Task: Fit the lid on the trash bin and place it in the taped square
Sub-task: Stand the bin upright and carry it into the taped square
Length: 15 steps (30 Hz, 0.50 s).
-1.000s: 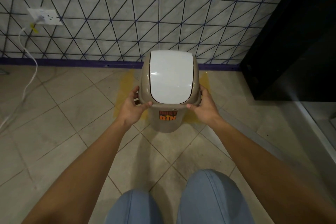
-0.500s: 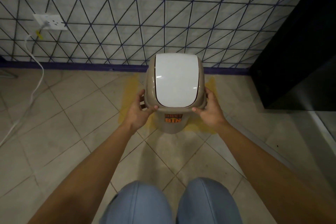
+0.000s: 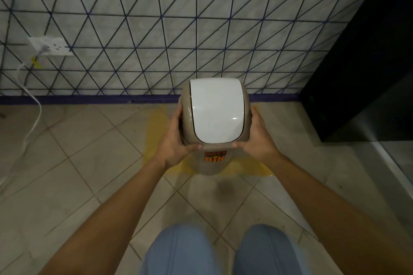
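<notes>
A beige trash bin (image 3: 213, 164) with an orange label stands on the tiled floor by the wall. Its lid (image 3: 214, 110), beige with a white swing flap, sits on top of it. My left hand (image 3: 176, 143) grips the lid's left side and my right hand (image 3: 257, 138) grips its right side, thumbs on the front rim. The bin stands inside the yellow taped square (image 3: 154, 131), whose left and front strips show around its base; the back strip is hidden behind the bin.
A wall with triangle pattern and a purple skirting (image 3: 89, 98) runs behind. A white socket (image 3: 51, 46) with a cable (image 3: 33, 123) hanging to the floor is at left. A black cabinet (image 3: 362, 73) stands at right. My knees (image 3: 223, 250) are at the bottom.
The bin, held by both hands, has shifted slightly away from me toward the wall, and the view has tilted up. Both hands keep their hold on the lid.
</notes>
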Available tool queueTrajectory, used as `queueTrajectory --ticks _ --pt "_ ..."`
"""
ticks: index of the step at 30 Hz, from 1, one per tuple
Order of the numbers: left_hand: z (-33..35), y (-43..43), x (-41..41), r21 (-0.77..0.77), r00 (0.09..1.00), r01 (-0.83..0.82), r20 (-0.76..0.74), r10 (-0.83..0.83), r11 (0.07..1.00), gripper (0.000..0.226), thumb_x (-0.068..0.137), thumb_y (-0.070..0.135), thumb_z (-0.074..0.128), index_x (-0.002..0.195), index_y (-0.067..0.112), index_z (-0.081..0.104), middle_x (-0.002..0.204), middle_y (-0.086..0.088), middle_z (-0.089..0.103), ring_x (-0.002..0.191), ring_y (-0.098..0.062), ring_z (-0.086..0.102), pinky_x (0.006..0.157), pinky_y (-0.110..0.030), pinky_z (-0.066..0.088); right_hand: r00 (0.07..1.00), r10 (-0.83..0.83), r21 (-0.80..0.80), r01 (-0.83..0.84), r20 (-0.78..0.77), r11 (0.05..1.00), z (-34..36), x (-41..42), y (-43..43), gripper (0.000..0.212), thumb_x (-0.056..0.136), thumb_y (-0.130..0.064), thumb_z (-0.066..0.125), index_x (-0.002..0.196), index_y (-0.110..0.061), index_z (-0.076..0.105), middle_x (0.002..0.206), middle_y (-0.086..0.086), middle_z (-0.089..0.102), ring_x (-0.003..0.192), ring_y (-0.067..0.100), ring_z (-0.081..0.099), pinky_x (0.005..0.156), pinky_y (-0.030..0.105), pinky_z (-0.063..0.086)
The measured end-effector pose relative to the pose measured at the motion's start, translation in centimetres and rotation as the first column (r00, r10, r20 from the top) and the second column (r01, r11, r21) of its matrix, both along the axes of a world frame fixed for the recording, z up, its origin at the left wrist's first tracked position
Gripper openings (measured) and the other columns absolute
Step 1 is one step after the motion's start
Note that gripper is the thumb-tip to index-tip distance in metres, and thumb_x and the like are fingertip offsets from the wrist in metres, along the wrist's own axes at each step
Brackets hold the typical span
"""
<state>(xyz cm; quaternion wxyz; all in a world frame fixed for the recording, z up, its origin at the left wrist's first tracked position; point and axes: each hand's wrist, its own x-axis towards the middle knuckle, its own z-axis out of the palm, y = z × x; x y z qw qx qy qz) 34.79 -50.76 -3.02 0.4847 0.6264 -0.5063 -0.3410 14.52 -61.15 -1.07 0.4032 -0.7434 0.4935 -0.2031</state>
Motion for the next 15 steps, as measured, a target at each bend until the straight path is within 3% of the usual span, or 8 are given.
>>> queueTrajectory --ticks 4,7,11,15 --pt "0.0 -1.0 0.3 0.007 1.0 -0.007 -0.027 0.007 1.0 0.121 0.06 0.012 0.085 0.149 0.018 0.003 0.153 0.004 0.023 0.139 -0.007 0.023 0.112 -0.041 0.031 1.0 0.011 0.0 -0.011 -0.009 1.0 0.1 0.6 -1.1 0.121 0.057 -0.009 0.087 0.151 -0.024 0.012 0.152 0.003 0.028 0.141 0.02 0.028 0.115 0.043 0.031" --pt "-0.3 -2.6 1.2 0.012 1.0 -0.022 -0.007 0.022 1.0 0.121 0.06 0.017 0.085 0.149 0.017 0.004 0.153 0.003 0.023 0.14 -0.01 0.021 0.113 -0.045 0.028 1.0 0.006 -0.021 -0.006 -0.025 1.0 -0.2 1.1 -2.6 0.123 0.058 -0.009 0.087 0.152 -0.022 0.009 0.154 0.004 0.026 0.143 0.02 0.025 0.116 0.044 0.028" --pt "-1.0 -4.5 1.9 0.008 1.0 0.003 -0.028 -0.003 1.0 0.117 0.063 0.011 0.083 0.149 0.018 0.004 0.152 0.005 0.022 0.132 0.007 0.023 0.11 -0.027 0.031 1.0 0.016 -0.066 -0.017 -0.013 0.998 -0.4 1.6 -4.5 0.121 0.057 -0.011 0.088 0.151 -0.024 0.013 0.149 0.004 0.035 0.14 0.02 0.031 0.113 0.048 0.033" --pt "-1.6 -6.1 2.4 -0.018 1.0 0.001 -0.026 -0.001 1.0 0.113 0.063 0.008 0.082 0.148 0.016 0.008 0.145 0.01 0.026 0.118 0.026 0.028 0.093 -0.002 0.034 0.999 0.01 -0.074 -0.012 -0.031 0.997 -0.6 1.9 -6.1 0.12 0.058 -0.01 0.087 0.151 -0.024 0.012 0.149 0.005 0.035 0.14 0.021 0.03 0.114 0.047 0.032"
